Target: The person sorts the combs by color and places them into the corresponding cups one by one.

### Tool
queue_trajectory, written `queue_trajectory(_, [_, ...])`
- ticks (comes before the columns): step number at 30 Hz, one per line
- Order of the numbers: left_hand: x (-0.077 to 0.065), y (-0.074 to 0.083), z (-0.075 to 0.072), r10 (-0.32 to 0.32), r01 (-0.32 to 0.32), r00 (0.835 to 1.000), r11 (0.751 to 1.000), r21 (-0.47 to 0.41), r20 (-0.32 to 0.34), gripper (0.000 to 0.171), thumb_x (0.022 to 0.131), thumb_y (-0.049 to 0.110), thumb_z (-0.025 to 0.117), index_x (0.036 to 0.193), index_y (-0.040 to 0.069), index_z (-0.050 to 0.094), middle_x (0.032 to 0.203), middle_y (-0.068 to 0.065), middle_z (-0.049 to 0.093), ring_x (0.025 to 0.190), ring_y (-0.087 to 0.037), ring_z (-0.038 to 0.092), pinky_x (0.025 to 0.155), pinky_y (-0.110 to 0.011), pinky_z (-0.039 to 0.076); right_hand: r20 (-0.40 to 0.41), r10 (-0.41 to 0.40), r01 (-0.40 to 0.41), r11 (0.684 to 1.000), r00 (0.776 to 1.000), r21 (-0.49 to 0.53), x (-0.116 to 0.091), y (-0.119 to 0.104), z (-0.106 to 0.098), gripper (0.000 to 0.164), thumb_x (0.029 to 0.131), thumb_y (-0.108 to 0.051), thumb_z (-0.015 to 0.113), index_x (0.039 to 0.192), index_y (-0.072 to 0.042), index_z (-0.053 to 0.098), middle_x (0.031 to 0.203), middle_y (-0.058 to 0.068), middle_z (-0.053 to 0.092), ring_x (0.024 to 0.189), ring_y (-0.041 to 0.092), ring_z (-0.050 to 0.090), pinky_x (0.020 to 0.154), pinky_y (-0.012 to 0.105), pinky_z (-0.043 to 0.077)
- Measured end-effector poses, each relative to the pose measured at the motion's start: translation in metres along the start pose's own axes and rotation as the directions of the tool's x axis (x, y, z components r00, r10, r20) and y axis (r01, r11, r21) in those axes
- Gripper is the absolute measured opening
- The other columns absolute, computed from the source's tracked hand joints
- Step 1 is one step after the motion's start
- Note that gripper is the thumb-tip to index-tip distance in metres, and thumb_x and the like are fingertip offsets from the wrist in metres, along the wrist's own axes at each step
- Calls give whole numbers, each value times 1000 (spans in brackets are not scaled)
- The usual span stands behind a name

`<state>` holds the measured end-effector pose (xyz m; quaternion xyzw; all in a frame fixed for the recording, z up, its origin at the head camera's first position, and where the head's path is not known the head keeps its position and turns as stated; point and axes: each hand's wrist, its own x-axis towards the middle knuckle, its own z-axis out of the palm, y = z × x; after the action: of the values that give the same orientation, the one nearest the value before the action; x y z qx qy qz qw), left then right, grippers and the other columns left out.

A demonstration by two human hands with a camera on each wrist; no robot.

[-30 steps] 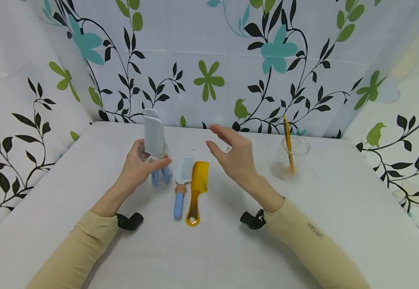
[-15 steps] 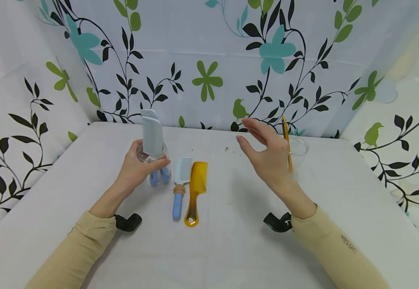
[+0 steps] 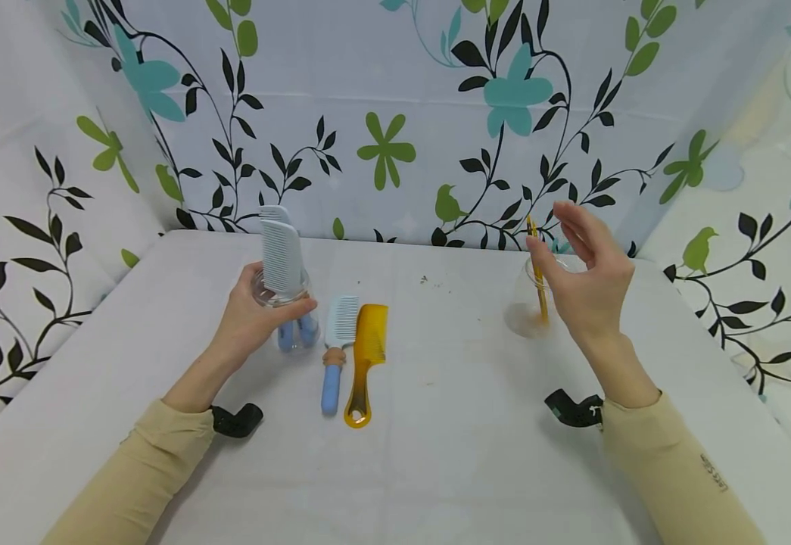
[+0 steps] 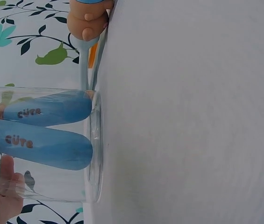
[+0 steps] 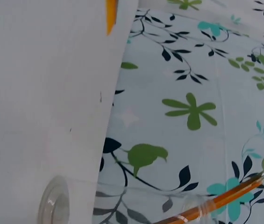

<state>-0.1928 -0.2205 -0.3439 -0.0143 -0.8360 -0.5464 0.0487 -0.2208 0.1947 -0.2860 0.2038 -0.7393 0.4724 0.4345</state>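
Note:
My left hand (image 3: 241, 318) grips a clear cup (image 4: 43, 186) with fingers and thumb around its wall. Two pale blue combs (image 3: 282, 257) stand in it, their blue handles (image 4: 43, 144) down. Beside it lies another pale blue comb (image 3: 342, 322) with a blue handle and a brown figure at its neck. A translucent amber comb (image 3: 370, 333) lies right of that. My right hand (image 3: 593, 288) is at the second clear cup (image 3: 524, 319), thumb and fingers spread apart and holding nothing. Thin yellow-orange sticks (image 3: 540, 284) lean in that cup; the hand overlaps its right side.
A white cloth covers the table (image 3: 409, 454). Behind it hangs a white curtain (image 3: 341, 68) printed with leaves, flowers and birds. Small dark specks (image 3: 432, 281) show near the table's back edge. Each wrist carries a black camera (image 3: 575, 409).
My right hand has moved rightward from beside the amber comb, past the front of the second cup, to that cup's right side. The left hand keeps its grip on the first cup.

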Motion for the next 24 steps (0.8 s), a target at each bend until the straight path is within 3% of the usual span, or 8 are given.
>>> queue_trajectory(4, [-1,0,-2,18,-18,1000,1000,-12,7,97,84,35,80,154,9,19,159,-18,29,144,-43,31,115,-65,29,57,122,-118,991,991,-68,1,19,-8,57,78,-4,84,132,-5,63,130,10,66,123,16,62,105,24,47])
queue_trajectory(8, [-1,-1,-2,45,-45,999,998,-34,3,95,85,33,80,154,9,20,157,-18,32,143,-40,34,116,-63,30,126,231,-215,968,965,-126,-1,36,-14,65,78,-13,86,137,-7,58,135,9,62,129,18,57,110,23,43])
queue_trajectory(11, [-2,0,-2,59,-59,998,997,-40,-5,94,86,32,79,154,8,20,157,-17,32,142,-38,35,116,-61,30,200,324,-285,937,925,-201,-4,46,-18,71,80,-25,85,142,-9,53,140,8,57,134,20,52,114,26,39])
queue_trajectory(14, [-2,1,-1,74,-74,997,997,-32,-18,93,86,31,78,154,8,20,157,-17,32,142,-38,35,116,-61,30,283,406,-336,903,869,-267,-7,55,-21,79,81,-36,84,147,-11,47,147,7,51,139,24,46,117,33,36])
queue_trajectory(16, [-2,2,-1,91,-92,995,995,-29,-29,93,86,30,78,154,7,20,156,-17,31,142,-37,35,116,-61,30,325,439,-351,889,838,-294,-9,61,-22,84,80,-41,83,148,-11,45,149,7,49,140,26,45,118,39,35])
queue_trajectory(18, [-2,3,0,112,-114,993,993,-30,-40,93,86,29,78,154,7,19,155,-17,31,142,-37,35,117,-61,30,347,453,-357,882,821,-307,-11,65,-22,86,79,-44,84,149,-11,45,149,8,49,140,28,45,118,43,35])
queue_trajectory(24, [-4,6,0,145,-147,988,989,-26,-61,92,87,26,77,154,7,17,157,-17,29,144,-36,32,118,-59,29,372,464,-376,882,804,-285,-17,75,-20,79,78,-41,85,143,-10,50,140,7,56,135,26,49,116,46,38])
